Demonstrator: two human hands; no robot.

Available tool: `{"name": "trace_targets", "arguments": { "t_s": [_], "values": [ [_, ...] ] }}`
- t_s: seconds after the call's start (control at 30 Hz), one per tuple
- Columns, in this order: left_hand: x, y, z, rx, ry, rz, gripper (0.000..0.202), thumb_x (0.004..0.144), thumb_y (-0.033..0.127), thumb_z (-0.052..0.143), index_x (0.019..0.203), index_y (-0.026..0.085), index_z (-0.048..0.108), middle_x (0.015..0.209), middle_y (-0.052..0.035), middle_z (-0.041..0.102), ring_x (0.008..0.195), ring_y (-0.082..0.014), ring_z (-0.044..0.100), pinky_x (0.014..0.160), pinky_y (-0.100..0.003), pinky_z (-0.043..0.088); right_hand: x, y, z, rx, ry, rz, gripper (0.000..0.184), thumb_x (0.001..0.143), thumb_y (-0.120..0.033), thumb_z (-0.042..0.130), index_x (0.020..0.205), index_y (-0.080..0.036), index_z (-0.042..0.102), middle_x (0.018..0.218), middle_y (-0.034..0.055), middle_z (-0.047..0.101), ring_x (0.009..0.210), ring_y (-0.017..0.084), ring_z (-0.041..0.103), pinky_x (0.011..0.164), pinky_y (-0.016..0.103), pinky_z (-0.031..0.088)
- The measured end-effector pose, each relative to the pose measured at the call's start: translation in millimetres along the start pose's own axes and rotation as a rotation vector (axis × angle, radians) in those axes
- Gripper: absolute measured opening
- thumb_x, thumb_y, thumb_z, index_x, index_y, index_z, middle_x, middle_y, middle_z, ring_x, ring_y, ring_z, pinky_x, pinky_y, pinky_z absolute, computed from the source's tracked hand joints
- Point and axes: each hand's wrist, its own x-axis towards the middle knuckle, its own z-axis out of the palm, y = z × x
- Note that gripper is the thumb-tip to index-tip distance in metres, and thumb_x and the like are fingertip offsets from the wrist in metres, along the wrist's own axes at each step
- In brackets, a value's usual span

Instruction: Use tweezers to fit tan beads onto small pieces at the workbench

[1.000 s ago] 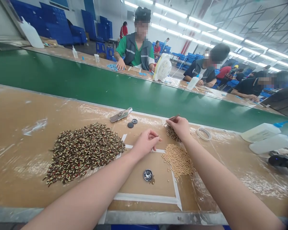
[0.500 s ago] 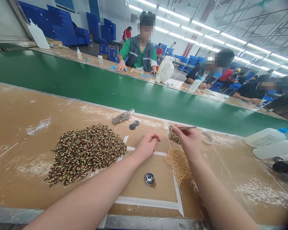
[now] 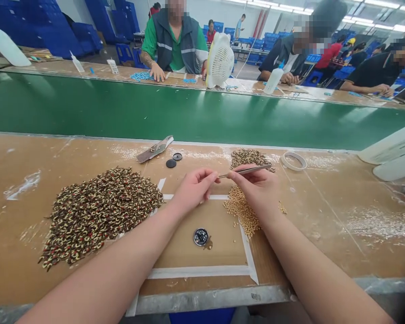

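My right hand (image 3: 259,189) pinches thin metal tweezers (image 3: 248,170), tips pointing left toward my left hand (image 3: 193,189). That hand is closed in a pinch on something too small to name, right at the tweezer tips. Both hover over a taped square (image 3: 209,271) on the brown bench. Under my right hand lies a heap of small tan beads (image 3: 239,210). A big heap of leopard-patterned pieces (image 3: 97,211) lies to the left, and a smaller patterned heap (image 3: 249,157) sits behind my right hand. A small round dark dish (image 3: 200,236) rests inside the square.
A metal clip tool (image 3: 154,149), two black discs (image 3: 174,160) and a tape ring (image 3: 293,160) lie toward the green conveyor belt (image 3: 155,112). White bottles (image 3: 393,153) stand at the right. Across the belt, several people work beside a white fan (image 3: 219,60).
My right hand came back from the small patterned heap toward my left hand, and the tweezer tips now meet the left fingers. The camera tilted down.
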Motion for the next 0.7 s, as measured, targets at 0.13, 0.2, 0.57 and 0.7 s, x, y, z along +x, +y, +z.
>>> {"name": "trace_targets", "arguments": {
  "t_s": [0.13,0.2,0.57,0.7],
  "values": [
    [-0.2,1.0,-0.5,-0.005,-0.005,-0.006,0.035,0.095,0.054,0.061,0.092,0.019,0.065,0.050,0.0054,0.050,0.037,-0.0056,0.038,0.038,-0.018,0.026,-2.2,-1.5,1.8,0.007,-0.015,-0.011,0.012,0.082,-0.037,0.084,0.083,-0.026,0.079,0.082,0.0011,0.078,0.074,0.019,0.073,0.071,0.035,0.062],
    [-0.1,1.9,-0.7,-0.022,-0.002,-0.018,0.034,0.095,0.053,0.062,0.090,0.019,0.065,0.049,0.0057,0.048,0.037,-0.0054,0.036,0.038,-0.017,0.026,-2.6,-3.0,2.3,0.013,-0.023,-0.023,0.013,0.083,-0.037,0.083,0.084,-0.026,0.079,0.083,0.0012,0.078,0.076,0.019,0.073,0.073,0.035,0.063],
    [-6.7,5.7,0.2,-0.323,-0.152,-0.090,0.035,0.093,0.050,0.068,0.088,0.017,0.058,0.073,0.0033,0.053,0.045,-0.0015,0.030,0.039,-0.015,0.018,0.7,-0.6,7.8,0.384,-0.013,0.192,0.022,0.078,-0.040,0.086,0.086,-0.023,0.075,0.078,0.0013,0.076,0.076,0.020,0.077,0.081,0.039,0.068],
    [-6.9,4.4,0.0,-0.298,-0.156,-0.086,0.035,0.094,0.051,0.066,0.088,0.017,0.059,0.071,0.0034,0.051,0.045,-0.0021,0.029,0.040,-0.016,0.019,1.2,3.2,7.3,0.406,-0.032,0.238,0.026,0.077,-0.042,0.087,0.086,-0.022,0.074,0.078,0.0019,0.075,0.075,0.020,0.077,0.082,0.041,0.069]
  ]
}}
